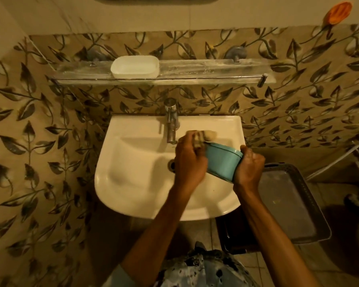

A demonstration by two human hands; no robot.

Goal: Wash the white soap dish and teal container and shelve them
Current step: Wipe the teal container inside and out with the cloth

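The white soap dish (135, 66) rests on the glass shelf (205, 69) above the basin, left of centre. Over the right side of the white sink (133, 183), my right hand (249, 166) grips the teal container (223, 161) by its right end, tilted on its side. My left hand (190, 162) holds a beige scrubbing cloth (201, 137) pressed against the container's left rim; the cloth is blurred.
A chrome tap (171, 123) stands at the back of the basin, just left of my hands. The drain (172, 165) is partly hidden by my left hand. A dark tray-like bin (292, 204) sits right of the sink. An orange item (338, 14) hangs on the wall, upper right.
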